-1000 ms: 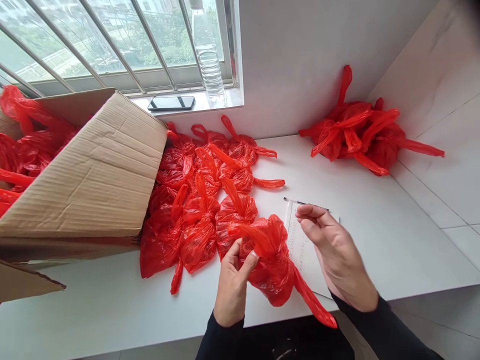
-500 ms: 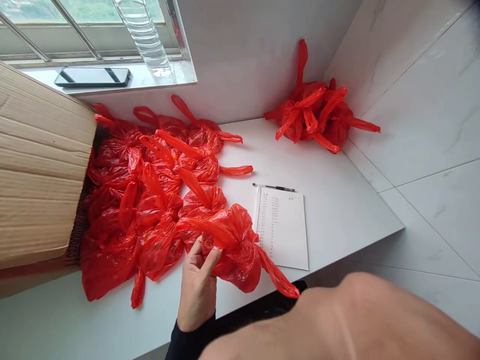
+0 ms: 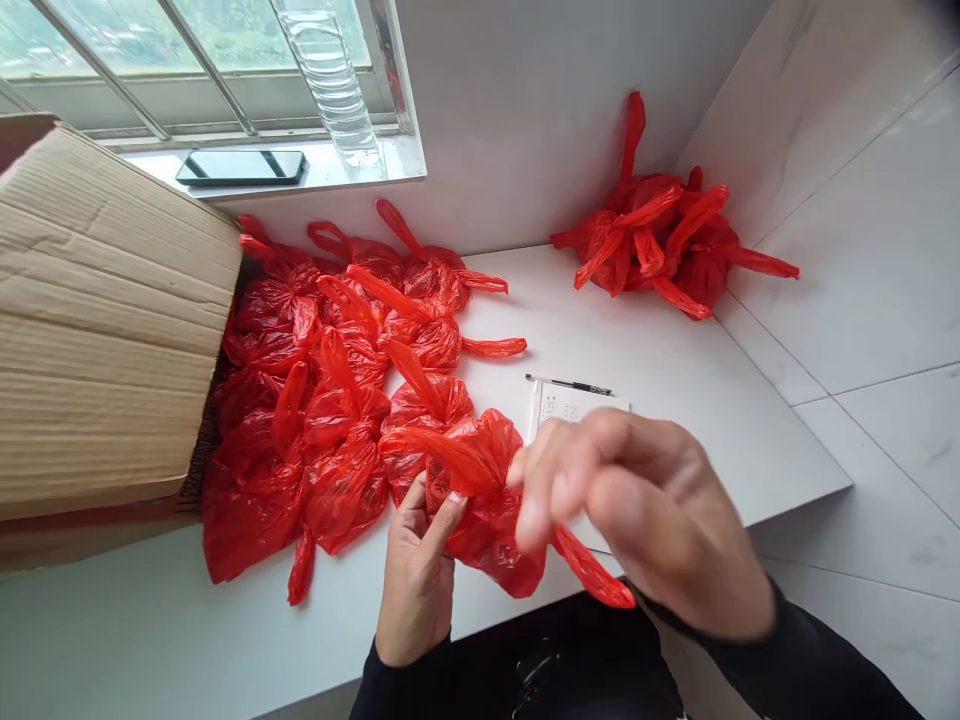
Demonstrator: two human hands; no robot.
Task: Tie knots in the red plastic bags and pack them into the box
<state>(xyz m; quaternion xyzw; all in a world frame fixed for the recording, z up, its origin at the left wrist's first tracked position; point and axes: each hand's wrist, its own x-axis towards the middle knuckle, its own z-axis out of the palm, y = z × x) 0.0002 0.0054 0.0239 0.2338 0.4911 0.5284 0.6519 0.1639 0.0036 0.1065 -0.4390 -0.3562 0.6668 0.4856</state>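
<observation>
My left hand point(image 3: 424, 555) grips a tied red plastic bag point(image 3: 487, 540) by its left side, thumb in front, over the table's near edge. One bag handle sticks out left and another hangs down to the right. My right hand point(image 3: 630, 500) is raised close to the camera, slightly blurred, with its fingers half bent and apart and nothing visible in them. It overlaps the bag's right side; whether it touches the bag I cannot tell. Behind it lies a notebook point(image 3: 574, 402) with handwritten columns, mostly covered by the hand. A black pen point(image 3: 570, 384) rests along the notebook's top edge.
Several tied red bags point(image 3: 337, 480) crowd the left of the white table point(image 3: 517, 290). Another red pile point(image 3: 652, 240) sits in the back right corner. A cardboard box point(image 3: 112, 340) stands at far left. On the windowsill are a phone point(image 3: 241, 167) and a clear bottle point(image 3: 334, 90).
My right hand has moved in from the blurred lower right foreground to beside the bag, covering much of the notebook. The scene has shifted right in view. My left hand keeps its hold.
</observation>
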